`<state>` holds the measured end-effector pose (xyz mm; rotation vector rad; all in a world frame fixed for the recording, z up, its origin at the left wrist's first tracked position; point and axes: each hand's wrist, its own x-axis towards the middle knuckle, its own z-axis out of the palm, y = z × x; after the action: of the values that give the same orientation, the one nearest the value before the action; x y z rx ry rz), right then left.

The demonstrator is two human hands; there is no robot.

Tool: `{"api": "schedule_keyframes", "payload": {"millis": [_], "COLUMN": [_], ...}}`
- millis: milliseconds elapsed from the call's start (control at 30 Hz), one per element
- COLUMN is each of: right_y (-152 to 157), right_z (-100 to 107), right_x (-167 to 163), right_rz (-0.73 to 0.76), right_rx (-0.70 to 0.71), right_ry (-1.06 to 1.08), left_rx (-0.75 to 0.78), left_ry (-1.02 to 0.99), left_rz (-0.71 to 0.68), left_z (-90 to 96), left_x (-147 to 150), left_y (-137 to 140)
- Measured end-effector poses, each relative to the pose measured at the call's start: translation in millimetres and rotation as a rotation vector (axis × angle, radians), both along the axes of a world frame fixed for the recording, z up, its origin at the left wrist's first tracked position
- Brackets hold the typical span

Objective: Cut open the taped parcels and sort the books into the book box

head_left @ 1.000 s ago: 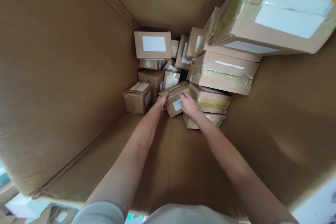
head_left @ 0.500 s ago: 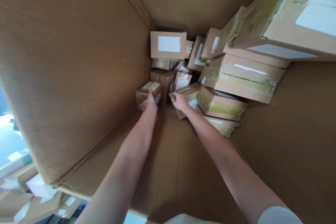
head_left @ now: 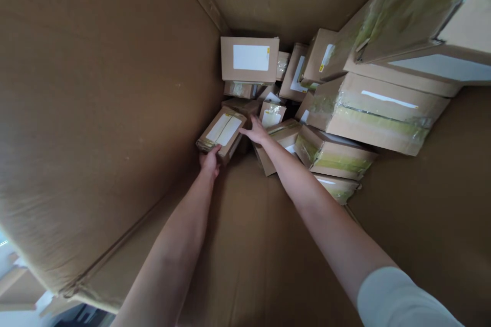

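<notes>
A small taped cardboard box (head_left: 212, 138) with a white label on top sits tilted near the left wall of the large bin. My left hand (head_left: 210, 161) grips its near end, thumb on top and fingers underneath. My right hand (head_left: 254, 130) is at the box's right far corner, fingers spread, thumb toward the box edge; whether it touches is hard to tell. Behind the box stands another brown box (head_left: 242, 106), partly hidden. Just right of my right hand lies a tilted box (head_left: 282, 135), partly covered by my forearm.
A labelled box (head_left: 250, 60) rests on others in the far left corner. Several taped boxes (head_left: 387, 112) are stacked along the right side, with a big box (head_left: 418, 20) on top. The bin's brown left wall (head_left: 115, 87) rises beside me. Other boxes (head_left: 23, 286) lie outside, lower left.
The small box has been lifted and tipped, its labelled top now facing me. My left hand shifted to its near end. My right hand left the tilted box and opened beside the small one.
</notes>
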<state>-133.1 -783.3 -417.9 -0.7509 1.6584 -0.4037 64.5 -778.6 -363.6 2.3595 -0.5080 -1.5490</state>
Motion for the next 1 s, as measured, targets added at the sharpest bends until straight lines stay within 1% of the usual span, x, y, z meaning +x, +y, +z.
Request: {"api": "schedule_keyframes", "payload": {"millis": [100, 167, 233, 300, 367, 433, 467, 533, 633, 700, 767, 867, 933, 1000], "right_y": [-13, -17, -17, -14, -10, -5, -2, 3, 11, 17, 25, 41, 54, 67], "right_z": [-3, 3, 15, 32, 49, 65, 72, 81, 89, 96, 108, 141, 169, 194], "right_x": [2, 5, 7, 7, 2, -7, -13, -27, -44, -52, -57, -62, -64, -68], "right_rz": [-0.047, -0.046, -0.047, -0.059, -0.1, -0.156, -0.184, -0.217, -0.227, -0.226, -0.236, -0.278, -0.319, -0.373], "right_rx": [0.034, 0.022, -0.019, -0.089, -0.184, -0.271, -0.292, -0.288, -0.249, -0.252, -0.278, -0.374, -0.478, -0.618], "right_ry": [-0.152, -0.145, -0.077, -0.021, 0.046, 0.098, 0.109, 0.113, 0.147, 0.184, 0.228, 0.303, 0.372, 0.476], "left_rx": [0.037, 0.066, 0.073, 0.043, -0.011, -0.054, -0.067, -0.098, -0.218, -0.32, -0.431, -0.616, -0.767, -0.917], "left_ry": [0.138, 0.181, 0.173, 0.174, 0.198, 0.228, 0.242, 0.261, 0.244, 0.188, 0.132, 0.118, 0.155, 0.216], "left_rz": [0.116, 0.158, 0.193, 0.193, 0.187, 0.212, 0.228, 0.228, 0.133, 0.017, -0.12, -0.278, -0.358, -0.442], "left_z": [9.5, 12.2, 14.3, 18.1, 24.3, 32.0, 35.7, 41.6, 45.7, 47.1, 51.0, 66.3, 83.0, 104.0], "left_x": [12, 16, 15, 9, 0, -11, -17, -27, -41, -48, -55, -62, -66, -71], "left_y": [0, -1, -2, -4, -8, -15, -19, -29, -46, -56, -65, -77, -87, -97]}}
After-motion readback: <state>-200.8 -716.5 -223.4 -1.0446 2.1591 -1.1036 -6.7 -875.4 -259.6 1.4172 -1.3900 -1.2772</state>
